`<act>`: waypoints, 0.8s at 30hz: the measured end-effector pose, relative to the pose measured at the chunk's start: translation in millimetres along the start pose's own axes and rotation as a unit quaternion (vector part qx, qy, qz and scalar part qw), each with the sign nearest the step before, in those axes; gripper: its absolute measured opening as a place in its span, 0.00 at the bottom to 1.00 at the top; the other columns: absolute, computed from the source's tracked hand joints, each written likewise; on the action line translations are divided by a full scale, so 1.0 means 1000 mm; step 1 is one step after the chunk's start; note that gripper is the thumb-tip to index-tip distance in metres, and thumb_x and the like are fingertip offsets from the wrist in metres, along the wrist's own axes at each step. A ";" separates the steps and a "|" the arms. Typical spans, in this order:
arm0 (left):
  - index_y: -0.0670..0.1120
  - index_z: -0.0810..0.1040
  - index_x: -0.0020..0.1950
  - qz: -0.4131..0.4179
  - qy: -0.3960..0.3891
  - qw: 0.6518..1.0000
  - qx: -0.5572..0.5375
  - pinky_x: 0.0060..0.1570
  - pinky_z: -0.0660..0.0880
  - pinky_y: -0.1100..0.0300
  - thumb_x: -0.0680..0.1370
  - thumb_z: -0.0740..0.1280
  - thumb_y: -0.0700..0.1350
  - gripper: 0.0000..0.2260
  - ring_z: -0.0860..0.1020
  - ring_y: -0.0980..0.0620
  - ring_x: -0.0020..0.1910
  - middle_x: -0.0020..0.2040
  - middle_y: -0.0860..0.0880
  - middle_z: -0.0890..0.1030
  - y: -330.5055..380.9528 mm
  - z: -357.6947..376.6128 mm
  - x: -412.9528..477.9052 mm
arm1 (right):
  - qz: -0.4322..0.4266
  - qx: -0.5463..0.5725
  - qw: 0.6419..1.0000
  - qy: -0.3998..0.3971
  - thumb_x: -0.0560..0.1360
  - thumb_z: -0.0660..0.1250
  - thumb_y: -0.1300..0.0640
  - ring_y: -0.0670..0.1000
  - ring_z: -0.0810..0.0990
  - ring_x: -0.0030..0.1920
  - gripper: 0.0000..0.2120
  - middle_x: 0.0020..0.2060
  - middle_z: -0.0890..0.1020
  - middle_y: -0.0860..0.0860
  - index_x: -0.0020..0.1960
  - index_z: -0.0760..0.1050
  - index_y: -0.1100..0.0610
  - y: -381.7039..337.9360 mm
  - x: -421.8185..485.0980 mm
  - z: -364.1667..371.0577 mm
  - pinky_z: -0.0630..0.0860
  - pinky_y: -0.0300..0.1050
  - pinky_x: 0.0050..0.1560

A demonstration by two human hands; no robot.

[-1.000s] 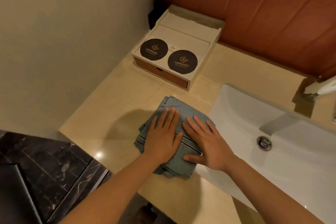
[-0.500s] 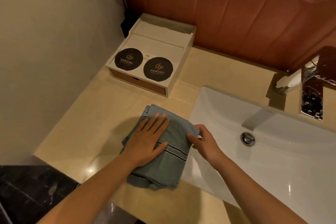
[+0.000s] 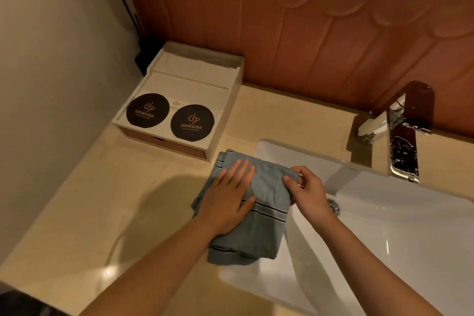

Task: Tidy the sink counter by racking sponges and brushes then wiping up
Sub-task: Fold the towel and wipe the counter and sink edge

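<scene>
- A folded grey-blue cloth towel with thin dark stripes (image 3: 266,223) lies on the glossy beige stone counter (image 3: 123,202), at the left rim of the white rectangular ceramic sink (image 3: 400,244). Its right side reaches over that rim.
- The left hand (image 3: 228,202) lies flat on the towel's left half, palm down, with the fingers straight and slightly spread — it grips nothing and only presses on the cloth.
- The right hand (image 3: 309,194) is at the towel's far right corner. Its fingers are curled and its thumb closes against them, pinching a bunched fold of the fabric just above the basin.
- A round metal drain (image 3: 333,206) shows partly behind the right wrist.
- A chrome mixer tap (image 3: 402,136) stands on the counter behind the sink, its spout reaching over the basin.
- In the far left corner sits a white box-shaped tray with a wooden drawer front (image 3: 195,77), near the towel but apart from it.
- Two black round coasters with gold print (image 3: 148,110) lie side by side on the tray's front ledge.
- A terracotta panelled wall (image 3: 307,33) rises behind the counter.
</scene>
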State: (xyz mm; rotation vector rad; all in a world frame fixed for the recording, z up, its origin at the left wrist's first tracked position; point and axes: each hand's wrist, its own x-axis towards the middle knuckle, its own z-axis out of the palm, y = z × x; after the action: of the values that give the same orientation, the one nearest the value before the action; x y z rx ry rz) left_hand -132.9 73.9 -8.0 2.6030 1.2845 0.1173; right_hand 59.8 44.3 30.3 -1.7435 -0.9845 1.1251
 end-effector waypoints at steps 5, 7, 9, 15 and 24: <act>0.48 0.46 0.77 -0.022 0.003 1.000 -0.018 0.73 0.45 0.54 0.79 0.44 0.56 0.27 0.43 0.55 0.76 0.76 0.53 0.44 0.004 -0.004 0.037 | -0.032 -0.003 0.999 0.014 0.75 0.64 0.63 0.53 0.78 0.39 0.05 0.37 0.78 0.53 0.46 0.73 0.54 -0.013 0.028 -0.006 0.76 0.39 0.31; 0.45 0.56 0.76 -0.034 0.019 0.999 -0.020 0.72 0.56 0.51 0.78 0.48 0.53 0.26 0.55 0.51 0.75 0.76 0.48 0.55 0.004 -0.007 0.052 | -0.044 -0.024 0.999 0.006 0.74 0.66 0.63 0.54 0.77 0.40 0.08 0.36 0.76 0.51 0.52 0.74 0.54 -0.019 0.036 -0.009 0.77 0.47 0.38; 0.43 0.65 0.72 -0.047 0.041 0.997 -0.032 0.70 0.63 0.50 0.77 0.53 0.52 0.25 0.64 0.48 0.72 0.72 0.45 0.67 0.001 -0.005 0.069 | -0.055 -0.055 0.997 -0.004 0.73 0.67 0.63 0.56 0.75 0.39 0.16 0.36 0.74 0.52 0.58 0.71 0.53 -0.026 0.047 -0.011 0.77 0.54 0.43; 0.45 0.55 0.75 -0.049 0.047 0.997 -0.037 0.74 0.48 0.54 0.78 0.44 0.56 0.28 0.55 0.51 0.76 0.76 0.48 0.58 -0.008 -0.006 0.112 | -0.091 -0.083 0.992 0.030 0.73 0.65 0.67 0.43 0.72 0.31 0.22 0.31 0.73 0.47 0.63 0.64 0.52 -0.049 0.080 -0.015 0.72 0.40 0.37; 0.50 0.41 0.76 -0.077 0.020 0.995 -0.051 0.70 0.35 0.61 0.79 0.39 0.55 0.26 0.39 0.57 0.75 0.77 0.54 0.42 -0.020 -0.011 0.171 | -0.070 -0.079 0.990 0.091 0.74 0.63 0.68 0.45 0.68 0.33 0.11 0.33 0.69 0.47 0.47 0.64 0.55 -0.058 0.142 -0.024 0.68 0.42 0.41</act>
State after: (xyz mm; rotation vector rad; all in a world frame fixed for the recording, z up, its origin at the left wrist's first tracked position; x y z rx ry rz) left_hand -45.9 222.7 -7.3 2.4172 1.4482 0.2026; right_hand 114.0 188.9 47.0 -1.8340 -1.0883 0.8031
